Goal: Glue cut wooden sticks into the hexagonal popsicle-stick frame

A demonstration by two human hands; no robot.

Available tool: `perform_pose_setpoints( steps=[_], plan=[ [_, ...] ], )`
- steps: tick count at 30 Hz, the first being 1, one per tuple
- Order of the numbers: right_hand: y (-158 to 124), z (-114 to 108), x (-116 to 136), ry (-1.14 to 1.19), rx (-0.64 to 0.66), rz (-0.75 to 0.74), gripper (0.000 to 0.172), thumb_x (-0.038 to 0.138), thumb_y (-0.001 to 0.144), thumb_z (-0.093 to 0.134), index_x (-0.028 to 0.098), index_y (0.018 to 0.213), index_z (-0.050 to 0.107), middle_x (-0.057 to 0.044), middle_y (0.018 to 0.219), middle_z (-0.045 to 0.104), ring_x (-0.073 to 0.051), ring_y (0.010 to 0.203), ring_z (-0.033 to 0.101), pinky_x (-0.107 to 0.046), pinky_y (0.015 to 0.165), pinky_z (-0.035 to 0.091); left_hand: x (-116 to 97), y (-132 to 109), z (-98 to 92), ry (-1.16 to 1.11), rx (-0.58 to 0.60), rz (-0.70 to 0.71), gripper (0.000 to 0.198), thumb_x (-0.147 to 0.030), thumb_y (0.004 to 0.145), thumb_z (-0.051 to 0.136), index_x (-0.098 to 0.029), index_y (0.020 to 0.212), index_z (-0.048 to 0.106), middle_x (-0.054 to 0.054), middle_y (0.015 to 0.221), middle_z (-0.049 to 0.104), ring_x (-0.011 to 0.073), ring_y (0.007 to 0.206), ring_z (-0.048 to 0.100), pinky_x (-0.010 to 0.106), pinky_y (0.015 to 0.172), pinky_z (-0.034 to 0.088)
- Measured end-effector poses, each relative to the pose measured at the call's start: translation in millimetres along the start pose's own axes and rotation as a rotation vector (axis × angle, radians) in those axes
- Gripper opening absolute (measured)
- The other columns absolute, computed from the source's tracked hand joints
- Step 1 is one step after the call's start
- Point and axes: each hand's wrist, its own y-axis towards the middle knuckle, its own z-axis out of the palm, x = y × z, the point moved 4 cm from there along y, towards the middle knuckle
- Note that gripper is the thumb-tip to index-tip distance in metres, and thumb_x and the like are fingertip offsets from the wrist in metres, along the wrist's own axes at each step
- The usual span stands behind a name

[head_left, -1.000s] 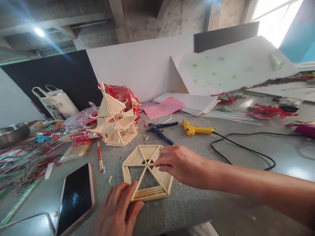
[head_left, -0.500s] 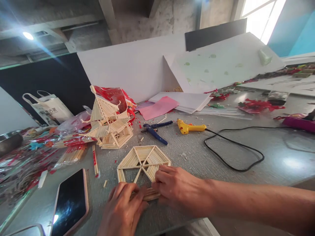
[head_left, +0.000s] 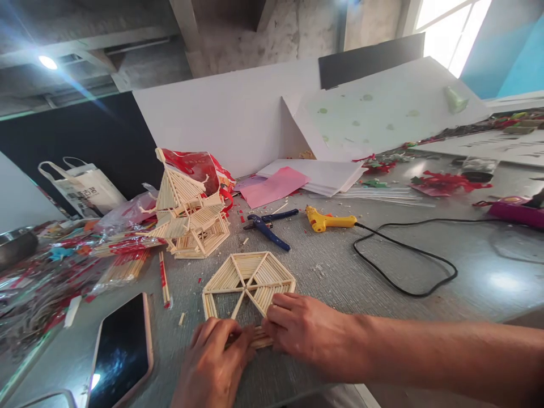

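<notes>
A flat polygonal panel of wooden sticks (head_left: 249, 267) lies on the table in front of me, with spokes meeting at its centre. Parallel sticks fill several of its sections, while the front left one is partly open. My left hand (head_left: 219, 354) is closed at the panel's near edge, thumb and fingers pinching the sticks there. Against the near right side presses my right hand (head_left: 304, 330), its fingers curled on the same edge. Between the hands a short row of sticks (head_left: 260, 338) shows; the fingertips partly hide it.
Beyond the panel are blue-handled cutters (head_left: 267, 226) and a yellow glue gun (head_left: 329, 220) with a black cord (head_left: 408, 256). A stick-built pagoda model (head_left: 187, 212) stands back left. A phone (head_left: 121, 348) lies left, near bagged sticks (head_left: 123, 269). Pink paper (head_left: 276, 187) lies behind.
Both hands stay at the panel's near edge. My right hand has dipped slightly toward me, and my left has shifted a little to the right. The panel has barely moved.
</notes>
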Motion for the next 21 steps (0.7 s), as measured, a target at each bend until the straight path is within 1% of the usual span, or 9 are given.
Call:
perform_pose_setpoints(
  steps=[3,6,8,10,12,14,17,19,21],
  plan=[
    [-3.0,-4.7,-1.1,0.057,-0.005,0.054,0.014,0.015,0.085,0.045,0.011,0.087,0.058,-0.007,0.084,0.057,-0.016,0.074,0.045,-0.028,0.064,0.039,0.0,-0.2,-2.9,0.004,-0.031,-0.008,0.021,-0.025,0.086,0.049,-0.023,0.102,0.063,0.005,0.085,0.061,0.0151,0.076,0.056,0.026,0.067,0.05],
    [-12.9,-18.3,-15.1,0.198,-0.135,0.139,0.019,0.019,0.09,0.04,0.012,0.091,0.058,-0.007,0.086,0.058,-0.015,0.079,0.048,-0.026,0.07,0.04,2.0,-3.6,-13.2,0.022,-0.116,-0.003,0.029,-0.032,0.083,0.053,-0.021,0.108,0.06,0.006,0.091,0.061,0.0158,0.082,0.058,0.026,0.071,0.051],
    [-22.1,-28.1,-36.4,0.267,-0.246,0.288,0.022,0.02,0.09,0.038,0.012,0.092,0.059,-0.008,0.087,0.058,-0.014,0.081,0.05,-0.026,0.073,0.04,6.4,-9.2,-22.4,0.049,-0.174,-0.042,0.038,-0.038,0.082,0.055,-0.019,0.114,0.056,0.007,0.097,0.061,0.0163,0.086,0.06,0.026,0.076,0.051],
    [-30.2,-32.2,-63.6,0.283,-0.28,0.532,0.022,0.02,0.089,0.039,0.012,0.087,0.059,-0.007,0.081,0.059,-0.013,0.073,0.052,-0.026,0.068,0.04,11.8,-16.9,-30.0,0.081,-0.209,-0.1,0.039,-0.041,0.081,0.054,-0.021,0.115,0.055,0.006,0.098,0.062,0.0161,0.087,0.061,0.025,0.078,0.051],
    [-32.5,-26.3,-86.2,0.375,-0.178,0.734,0.018,0.023,0.084,0.045,0.013,0.083,0.059,-0.004,0.07,0.059,-0.012,0.063,0.052,-0.024,0.059,0.039,15.8,-25.3,-33.9,0.111,-0.226,-0.147,0.04,-0.045,0.081,0.054,-0.022,0.114,0.055,0.005,0.096,0.063,0.0159,0.086,0.062,0.025,0.078,0.051],
    [-28.4,-12.7,-98.6,0.612,-0.035,0.856,0.016,0.027,0.079,0.048,0.014,0.08,0.058,-0.001,0.061,0.058,-0.011,0.053,0.051,-0.022,0.05,0.037,17.9,-32.3,-32.8,0.13,-0.23,-0.179,0.043,-0.048,0.079,0.055,-0.022,0.113,0.056,0.004,0.094,0.064,0.0157,0.084,0.063,0.025,0.076,0.052],
    [-17.3,7.5,-102.4,0.971,0.079,0.983,0.012,0.025,0.072,0.05,0.015,0.074,0.056,0.001,0.05,0.053,-0.009,0.042,0.047,-0.019,0.039,0.032,18.2,-38.4,-24.3,0.117,-0.221,-0.191,0.043,-0.047,0.078,0.056,-0.021,0.111,0.057,0.004,0.094,0.065,0.0153,0.083,0.064,0.023,0.073,0.054],
    [-9.9,14.8,-101.2,1.106,0.097,1.031,0.009,0.024,0.068,0.052,0.015,0.066,0.054,0.003,0.044,0.047,-0.008,0.038,0.041,-0.018,0.035,0.025,18.1,-40.4,-18.3,0.104,-0.222,-0.202,0.042,-0.045,0.079,0.056,-0.02,0.112,0.056,0.004,0.096,0.065,0.0152,0.085,0.065,0.022,0.073,0.054],
    [-3.4,15.4,-98.9,1.226,0.121,1.049,0.011,0.023,0.065,0.055,0.016,0.059,0.05,0.005,0.041,0.04,-0.005,0.036,0.034,-0.018,0.035,0.019,18.6,-41.9,-14.5,0.101,-0.226,-0.23,0.04,-0.042,0.079,0.056,-0.019,0.113,0.055,0.005,0.098,0.065,0.0151,0.086,0.065,0.022,0.073,0.054]
  ],
)
